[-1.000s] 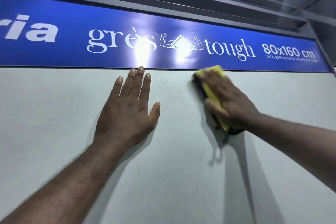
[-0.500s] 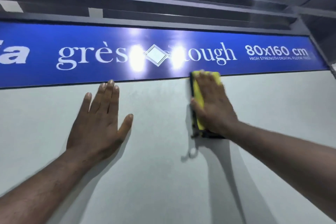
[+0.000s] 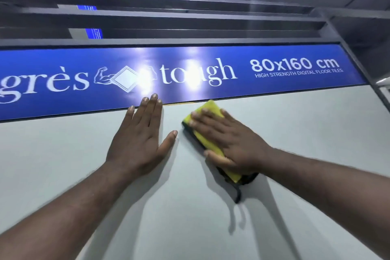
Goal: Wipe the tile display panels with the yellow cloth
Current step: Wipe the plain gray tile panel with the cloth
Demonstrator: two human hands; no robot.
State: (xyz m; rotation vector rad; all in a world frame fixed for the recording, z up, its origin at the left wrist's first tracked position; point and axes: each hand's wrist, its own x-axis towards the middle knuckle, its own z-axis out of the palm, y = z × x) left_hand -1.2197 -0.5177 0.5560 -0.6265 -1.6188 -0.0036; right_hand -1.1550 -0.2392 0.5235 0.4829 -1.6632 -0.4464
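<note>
A pale grey tile display panel (image 3: 295, 133) fills the lower part of the head view. My right hand (image 3: 230, 143) lies flat on the folded yellow cloth (image 3: 202, 133) and presses it against the panel just under the blue header. The cloth has a dark edge and a dark loop hanging below my wrist. My left hand (image 3: 141, 139) rests flat on the panel with its fingers spread, close to the left of the cloth, fingertips touching the header's lower edge.
A blue header sign (image 3: 274, 69) reading "grès tough 80x160 cm" runs across the top of the panel. Grey metal rails (image 3: 190, 19) sit above it. The frame's right post (image 3: 363, 65) borders the panel.
My right hand has slid the cloth down and left and tilted it, so it lies nearer my left hand. The view has shifted; both hands sit further right in the frame.
</note>
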